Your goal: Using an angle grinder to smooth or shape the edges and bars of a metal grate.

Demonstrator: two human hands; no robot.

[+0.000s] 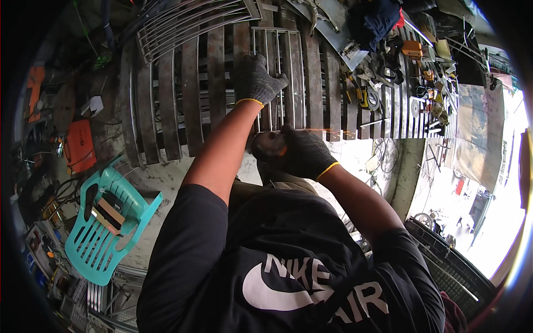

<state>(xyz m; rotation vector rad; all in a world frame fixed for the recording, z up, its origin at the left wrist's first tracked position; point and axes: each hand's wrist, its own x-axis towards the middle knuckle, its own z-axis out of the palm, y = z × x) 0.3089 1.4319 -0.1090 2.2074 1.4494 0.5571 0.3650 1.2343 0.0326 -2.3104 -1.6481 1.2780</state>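
Note:
A small frame of thin metal bars [298, 64] lies on the slatted metal bench. My left hand [260, 80], in a dark grey knitted glove with a yellow cuff, is closed at the frame's left side, thumb out to the right; its fingertips are partly hidden. At the frame's near end, my gloved right hand [306, 152] grips an angle grinder [268, 145]. Only the grinder's rounded dark head shows clearly, and the hand covers its body. Orange sparks [335, 132] fly rightward from there along the bench's near edge.
A larger barred metal grille [194, 25] lies at the bench's far left. Hand tools, a tape measure [369, 99] and an orange tool [412, 49] crowd the right. At left stand a turquoise plastic chair [91, 252] bearing a box and an orange case [80, 145].

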